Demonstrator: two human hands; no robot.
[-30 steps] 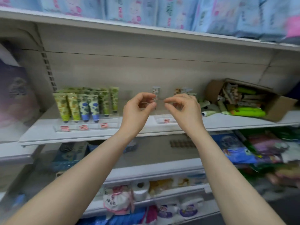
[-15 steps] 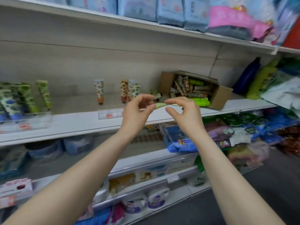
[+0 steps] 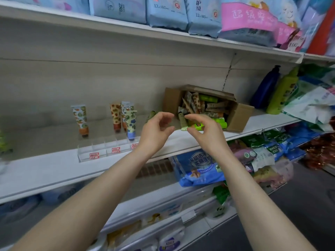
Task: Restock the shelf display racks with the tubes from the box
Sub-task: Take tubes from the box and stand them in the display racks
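A cardboard box [image 3: 239,113] lies on its side on the white shelf [image 3: 45,171], its open mouth full of patterned tubes [image 3: 196,104]. A few green tubes [image 3: 218,124] spill out at its mouth. My left hand [image 3: 155,132] and my right hand [image 3: 205,133] hover side by side just in front of the box, thumbs and fingers curved apart, with nothing in them. To the left stands a clear display rack [image 3: 101,151] with three upright tubes: an orange-capped one [image 3: 80,120], a brown one [image 3: 116,116] and a blue-capped one [image 3: 130,123].
A dark blue bottle [image 3: 265,87] and a green bottle [image 3: 282,93] stand right of the box, beside plastic bags [image 3: 311,104]. Blue packs [image 3: 166,13] fill the shelf above. A blue pack [image 3: 197,169] and other goods sit on the lower shelves.
The view has swung right, so the full rack on the left has left the frame. Both hands have moved right, from in front of the clear rack to the box's mouth.
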